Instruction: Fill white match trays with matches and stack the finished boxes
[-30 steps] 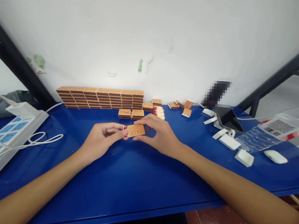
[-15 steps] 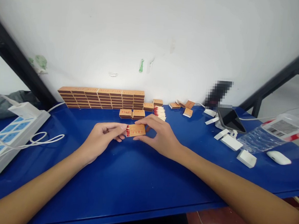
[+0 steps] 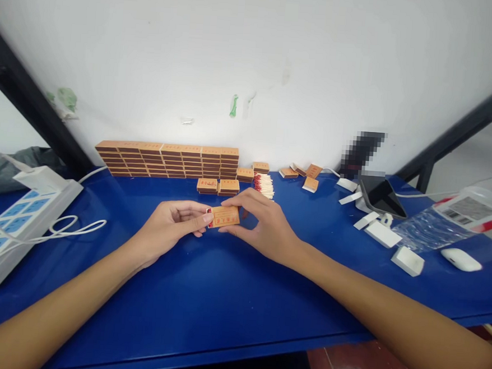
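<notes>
Between my two hands, above the blue table, is a small orange matchbox (image 3: 225, 217) with red print. Its tray sticks out a little at the left end, where red match heads show. My left hand (image 3: 176, 222) is closed on that end, thumb on top. My right hand (image 3: 264, 219) grips the sleeve by its far and near edges with thumb and fingers. Just beyond lie two short stacks of matchboxes (image 3: 207, 185). Behind the right hand is a pile of loose matches (image 3: 264, 186) with red heads.
A long wall of stacked matchboxes (image 3: 167, 161) stands against the white wall. Several scattered matchboxes (image 3: 311, 184) lie at the back right. A power strip (image 3: 19, 225) with cables is on the left. A phone on a stand (image 3: 380, 195), white blocks (image 3: 408, 261) and a plastic bag (image 3: 437, 220) are right.
The matchbox tray has slid further into its sleeve, so fewer match heads show. My left thumb has moved slightly right, against the sleeve's end.
</notes>
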`<act>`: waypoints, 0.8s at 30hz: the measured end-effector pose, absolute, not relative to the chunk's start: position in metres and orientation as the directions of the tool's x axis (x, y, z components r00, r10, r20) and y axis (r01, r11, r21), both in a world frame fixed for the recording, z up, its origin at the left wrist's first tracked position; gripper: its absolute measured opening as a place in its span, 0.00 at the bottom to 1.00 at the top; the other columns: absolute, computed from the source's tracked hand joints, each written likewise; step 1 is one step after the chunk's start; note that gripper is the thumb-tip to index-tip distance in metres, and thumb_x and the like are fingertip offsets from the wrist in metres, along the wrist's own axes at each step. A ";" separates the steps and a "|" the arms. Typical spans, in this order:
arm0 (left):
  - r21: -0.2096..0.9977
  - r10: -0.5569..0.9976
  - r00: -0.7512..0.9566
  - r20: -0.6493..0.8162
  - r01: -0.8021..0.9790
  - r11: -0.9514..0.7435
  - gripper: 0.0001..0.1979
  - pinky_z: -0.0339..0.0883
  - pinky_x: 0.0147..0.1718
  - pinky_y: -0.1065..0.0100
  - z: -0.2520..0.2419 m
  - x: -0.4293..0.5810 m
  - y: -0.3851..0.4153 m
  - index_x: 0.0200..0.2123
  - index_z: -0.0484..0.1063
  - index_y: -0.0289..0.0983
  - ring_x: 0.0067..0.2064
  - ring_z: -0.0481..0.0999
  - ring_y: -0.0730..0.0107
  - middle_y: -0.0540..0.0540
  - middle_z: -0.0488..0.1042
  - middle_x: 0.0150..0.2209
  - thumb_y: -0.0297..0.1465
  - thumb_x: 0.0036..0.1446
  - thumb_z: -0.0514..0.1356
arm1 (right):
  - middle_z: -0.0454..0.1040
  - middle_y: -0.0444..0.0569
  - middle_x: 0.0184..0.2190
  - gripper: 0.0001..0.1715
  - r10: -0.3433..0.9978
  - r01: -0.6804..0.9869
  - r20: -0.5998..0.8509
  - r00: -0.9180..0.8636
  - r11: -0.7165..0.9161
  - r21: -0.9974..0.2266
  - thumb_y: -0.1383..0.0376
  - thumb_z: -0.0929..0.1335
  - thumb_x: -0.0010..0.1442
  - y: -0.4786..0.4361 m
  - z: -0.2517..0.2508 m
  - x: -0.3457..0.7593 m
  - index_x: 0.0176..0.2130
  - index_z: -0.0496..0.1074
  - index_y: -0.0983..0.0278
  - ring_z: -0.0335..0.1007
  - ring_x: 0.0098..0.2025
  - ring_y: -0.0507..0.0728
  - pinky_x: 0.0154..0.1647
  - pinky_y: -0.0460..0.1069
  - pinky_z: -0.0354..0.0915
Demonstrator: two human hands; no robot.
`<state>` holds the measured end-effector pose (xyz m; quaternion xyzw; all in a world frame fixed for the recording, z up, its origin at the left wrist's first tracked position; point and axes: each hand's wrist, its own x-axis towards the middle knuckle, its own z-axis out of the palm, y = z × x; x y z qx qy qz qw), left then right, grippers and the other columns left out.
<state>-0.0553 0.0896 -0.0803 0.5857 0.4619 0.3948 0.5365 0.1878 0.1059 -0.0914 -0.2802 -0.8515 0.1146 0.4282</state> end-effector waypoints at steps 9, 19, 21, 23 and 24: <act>0.993 0.946 0.323 -0.023 0.113 -0.014 0.17 0.72 0.37 0.70 -0.082 -0.058 0.091 0.41 0.86 0.38 0.32 0.77 0.72 0.47 0.82 0.29 0.42 0.54 0.76 | 0.78 0.50 0.45 0.20 0.532 0.355 0.695 -0.484 0.845 -0.400 0.62 0.78 0.63 0.099 -0.090 0.184 0.53 0.74 0.59 0.76 0.43 0.57 0.44 0.53 0.75; 0.997 0.878 0.472 -0.078 0.011 0.083 0.25 0.77 0.41 0.64 -0.082 -0.057 0.088 0.49 0.82 0.37 0.38 0.83 0.63 0.41 0.84 0.39 0.44 0.52 0.77 | 0.80 0.51 0.43 0.17 0.496 0.333 0.701 -0.512 0.867 -0.371 0.59 0.75 0.67 0.084 -0.083 0.178 0.53 0.75 0.60 0.78 0.42 0.57 0.42 0.52 0.75; 0.989 0.864 0.494 -0.098 -0.051 0.142 0.28 0.78 0.44 0.61 -0.082 -0.057 0.086 0.54 0.80 0.39 0.43 0.83 0.60 0.40 0.84 0.44 0.47 0.54 0.75 | 0.81 0.50 0.42 0.21 0.500 0.342 0.716 -0.487 0.863 -0.371 0.56 0.76 0.65 0.084 -0.081 0.177 0.54 0.75 0.58 0.78 0.43 0.59 0.45 0.55 0.76; 0.973 0.841 0.530 -0.112 -0.114 0.201 0.29 0.78 0.46 0.61 -0.081 -0.058 0.085 0.57 0.78 0.42 0.46 0.83 0.59 0.40 0.83 0.48 0.48 0.56 0.74 | 0.82 0.50 0.43 0.24 0.490 0.316 0.728 -0.480 0.870 -0.377 0.54 0.78 0.62 0.084 -0.079 0.175 0.54 0.75 0.57 0.78 0.47 0.61 0.51 0.58 0.75; 0.966 0.829 0.547 -0.113 -0.137 0.222 0.30 0.78 0.46 0.61 -0.081 -0.058 0.084 0.58 0.78 0.43 0.46 0.83 0.59 0.40 0.82 0.49 0.48 0.56 0.74 | 0.82 0.49 0.43 0.25 0.491 0.302 0.727 -0.480 0.871 -0.388 0.53 0.78 0.61 0.084 -0.079 0.173 0.54 0.75 0.56 0.77 0.48 0.61 0.52 0.59 0.75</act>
